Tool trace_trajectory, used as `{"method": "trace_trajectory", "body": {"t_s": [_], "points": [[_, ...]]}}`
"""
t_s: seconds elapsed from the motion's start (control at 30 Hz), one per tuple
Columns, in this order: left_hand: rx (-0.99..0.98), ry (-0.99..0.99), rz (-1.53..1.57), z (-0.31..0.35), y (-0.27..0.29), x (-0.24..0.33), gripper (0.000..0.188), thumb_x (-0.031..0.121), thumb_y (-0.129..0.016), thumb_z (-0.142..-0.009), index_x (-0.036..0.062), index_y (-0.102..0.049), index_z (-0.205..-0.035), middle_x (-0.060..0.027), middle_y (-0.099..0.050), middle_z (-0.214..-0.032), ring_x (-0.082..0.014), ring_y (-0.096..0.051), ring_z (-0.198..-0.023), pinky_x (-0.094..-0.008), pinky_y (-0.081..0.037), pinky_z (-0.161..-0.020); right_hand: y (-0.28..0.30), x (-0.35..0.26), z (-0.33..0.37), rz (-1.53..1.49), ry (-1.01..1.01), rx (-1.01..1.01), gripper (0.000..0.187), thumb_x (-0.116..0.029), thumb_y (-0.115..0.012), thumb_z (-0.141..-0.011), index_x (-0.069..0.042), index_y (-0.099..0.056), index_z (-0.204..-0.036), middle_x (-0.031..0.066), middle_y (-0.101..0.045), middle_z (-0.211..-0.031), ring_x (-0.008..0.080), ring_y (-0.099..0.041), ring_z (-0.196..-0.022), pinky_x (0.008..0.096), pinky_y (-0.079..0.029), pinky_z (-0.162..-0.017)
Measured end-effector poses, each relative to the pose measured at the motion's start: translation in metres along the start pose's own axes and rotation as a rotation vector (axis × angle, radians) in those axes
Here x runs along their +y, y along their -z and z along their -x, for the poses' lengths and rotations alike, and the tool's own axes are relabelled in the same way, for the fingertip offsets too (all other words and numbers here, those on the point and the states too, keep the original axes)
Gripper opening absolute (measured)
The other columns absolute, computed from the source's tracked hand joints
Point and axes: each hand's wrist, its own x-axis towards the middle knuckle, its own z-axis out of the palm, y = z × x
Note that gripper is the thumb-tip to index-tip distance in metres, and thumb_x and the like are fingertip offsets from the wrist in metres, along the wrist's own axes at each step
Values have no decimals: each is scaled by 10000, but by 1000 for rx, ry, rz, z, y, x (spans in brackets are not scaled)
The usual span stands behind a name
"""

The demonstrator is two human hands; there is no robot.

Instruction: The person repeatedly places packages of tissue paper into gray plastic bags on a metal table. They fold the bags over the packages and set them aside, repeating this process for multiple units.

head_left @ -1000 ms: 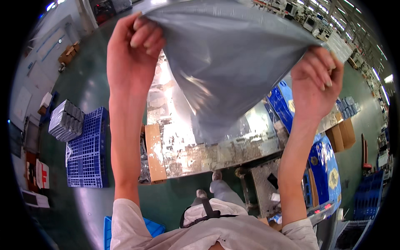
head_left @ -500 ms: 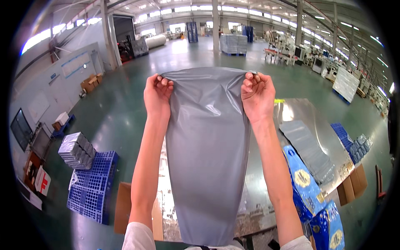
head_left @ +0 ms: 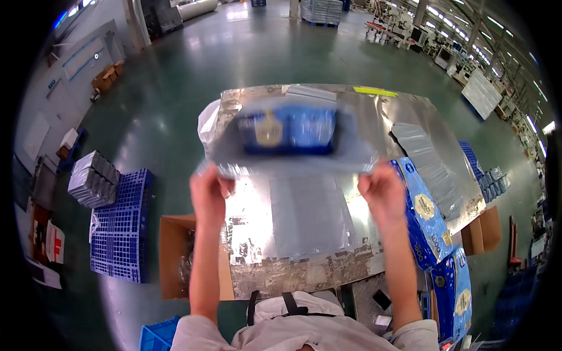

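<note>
Having swung down from upright, the bag (head_left: 290, 137) is hanging flat over the table (head_left: 421, 126), its near corners being pinched by the left hand (head_left: 206, 193) and right hand (head_left: 381, 192).

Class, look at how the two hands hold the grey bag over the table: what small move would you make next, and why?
Probably lower it flat onto the shiny metal-covered table. The left hand and right hand each pinch a near corner of the grey plastic mailer bag, which is blurred in mid-air with a blue box showing inside, so its weight hangs on two grips only.
</note>
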Motion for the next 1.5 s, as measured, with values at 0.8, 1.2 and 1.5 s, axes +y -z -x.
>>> {"method": "trace_trajectory", "body": {"t_s": [0.8, 1.2, 1.5], "points": [[-177, 787, -921, 322, 204, -211, 415, 352, -523, -875, 16, -596, -643, -128, -596, -567, -307, -609, -575, -400, -450, -562, 114, 405, 139, 1909, -401, -451, 360, -268, -463, -851, 3, -587, -1052, 233, -589, -1039, 416, -574, -909, 498, -463, -795], [151, 857, -520, 313, 217, -208, 250, 183, -614, -854, -67, -606, -856, -97, -668, -747, -139, -638, -651, -267, -491, -571, 62, 430, 135, 1447, -350, -251, 267, -230, -545, -830, -15, -615, -972, 153, -646, -878, 336, -612, -799, 389, -480, -744], [15, 747, -547, 304, 231, -207, 182, 66, -620, -821, -48, -656, -958, -106, -686, -823, -107, -632, -745, -239, -496, -652, 32, 461, 148, 514, -806, 13, 346, -354, -611, -856, -16, -621, -786, 43, -620, -688, 93, -549, -571, 228, -430, -524]]}}
